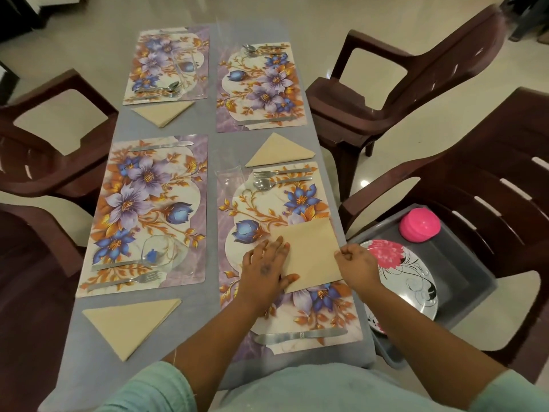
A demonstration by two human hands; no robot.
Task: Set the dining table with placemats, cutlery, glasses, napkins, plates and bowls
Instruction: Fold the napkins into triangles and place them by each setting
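No readable text, label, brand, number or sign shows on anything in this view.

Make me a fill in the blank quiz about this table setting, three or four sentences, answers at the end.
1. The table holds ____ floral placemats.
2. The left hand lies flat on a beige ____ on the near right placemat.
3. The right hand pinches that napkin's ____ edge.
4. The pink bowls sit in a grey ____ on the chair, beside the flowered plates.

Answers: four; napkin; right; tub
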